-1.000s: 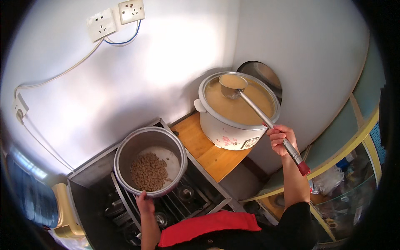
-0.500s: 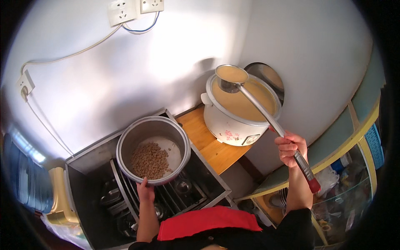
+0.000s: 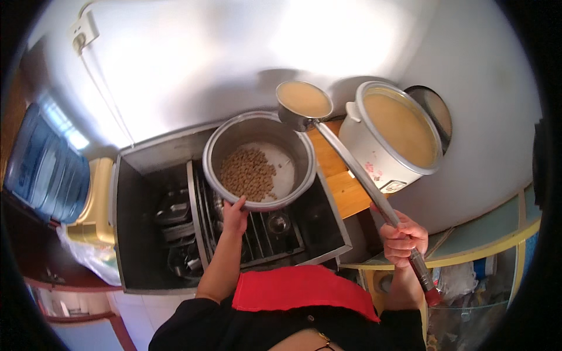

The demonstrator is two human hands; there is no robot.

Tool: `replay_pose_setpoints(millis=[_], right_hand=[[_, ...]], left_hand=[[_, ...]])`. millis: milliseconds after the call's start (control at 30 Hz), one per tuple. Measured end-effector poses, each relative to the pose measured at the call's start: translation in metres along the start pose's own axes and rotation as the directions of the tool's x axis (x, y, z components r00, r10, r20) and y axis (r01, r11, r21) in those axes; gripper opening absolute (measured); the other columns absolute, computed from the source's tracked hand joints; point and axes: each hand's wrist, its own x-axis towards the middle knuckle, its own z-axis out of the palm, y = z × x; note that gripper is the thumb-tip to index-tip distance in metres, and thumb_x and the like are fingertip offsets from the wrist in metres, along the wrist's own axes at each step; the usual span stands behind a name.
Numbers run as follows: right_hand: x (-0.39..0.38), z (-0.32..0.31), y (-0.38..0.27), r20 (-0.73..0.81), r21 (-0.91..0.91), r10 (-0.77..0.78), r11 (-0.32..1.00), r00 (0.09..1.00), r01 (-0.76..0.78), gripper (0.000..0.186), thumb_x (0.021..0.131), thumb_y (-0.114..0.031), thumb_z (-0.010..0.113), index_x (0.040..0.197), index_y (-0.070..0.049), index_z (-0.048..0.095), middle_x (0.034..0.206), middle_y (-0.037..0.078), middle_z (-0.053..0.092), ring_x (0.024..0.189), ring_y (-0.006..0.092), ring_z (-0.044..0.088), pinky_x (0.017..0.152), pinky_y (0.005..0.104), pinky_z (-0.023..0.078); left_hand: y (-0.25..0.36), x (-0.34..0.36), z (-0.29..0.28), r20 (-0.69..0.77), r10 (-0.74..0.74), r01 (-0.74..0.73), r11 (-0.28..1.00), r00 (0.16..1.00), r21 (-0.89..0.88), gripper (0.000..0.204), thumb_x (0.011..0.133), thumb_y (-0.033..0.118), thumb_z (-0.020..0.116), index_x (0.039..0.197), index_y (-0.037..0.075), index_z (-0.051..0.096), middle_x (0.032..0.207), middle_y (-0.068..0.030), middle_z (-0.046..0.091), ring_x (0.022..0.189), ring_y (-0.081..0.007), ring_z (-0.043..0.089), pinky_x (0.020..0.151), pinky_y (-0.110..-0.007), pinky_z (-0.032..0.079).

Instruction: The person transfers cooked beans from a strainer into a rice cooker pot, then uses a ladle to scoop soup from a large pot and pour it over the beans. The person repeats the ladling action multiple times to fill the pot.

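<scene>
My left hand (image 3: 235,217) is closed on the near rim of a wide metal pot (image 3: 257,131), which stands on the stove. Brown pellets like dry kibble (image 3: 246,174) cover the left part of its bottom. Closed around a long steel handle, my right hand (image 3: 404,240) holds up a ladle (image 3: 351,167). Its cup is level, full of a tan, cloudy liquid (image 3: 304,99), and hangs over the pot's far right rim. To the right stands a white floral rice cooker (image 3: 360,146), nearly full of similar liquid (image 3: 401,126).
The gas stove (image 3: 342,237) has a metal frame. A wooden board (image 3: 348,196) lies under the cooker, with a round lid (image 3: 430,105) behind it. On the left are a blue water bottle (image 3: 58,169) and a yellow container (image 3: 96,193). A yellow-edged glass cabinet (image 3: 468,257) is at right.
The full ladle has moved left from above the cooker to the pot's far right rim. My left hand stays on the pot's rim. The whole view has shifted.
</scene>
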Motion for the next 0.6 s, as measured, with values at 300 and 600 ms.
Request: replay_pose_setpoints(millis=[300,600], right_hand=[[0.054,-0.038,0.023,-0.3,-0.266,0.233,0.911,0.925,-0.316,0.047,0.077,-0.004,0.042,0.121,-0.002,0.027,0.059,0.001,0.037,0.038,0.0027,0.034,0.032,0.0156,0.032],[0.063,-0.028,0.03,-0.481,-0.712,0.041,0.565,0.876,-0.417,0.055,0.071,-0.001,0.048,0.122,-0.003,0.029,0.057,0.002,0.04,0.037,0.0058,0.036,0.033,0.0169,0.03]], left_hand=[[0.004,-0.004,0.004,-0.009,0.009,-0.009,0.999,1.0,-0.033,0.05,0.075,-0.002,0.051,0.118,0.01,0.028,0.11,-0.0069,0.043,0.094,-0.0203,0.047,0.071,-0.033,0.044],[0.003,-0.004,0.007,-0.022,-0.002,0.001,1.0,1.0,-0.001,0.05,0.076,0.001,0.051,0.119,0.008,0.027,0.105,-0.0077,0.041,0.09,-0.02,0.046,0.069,-0.034,0.043]])
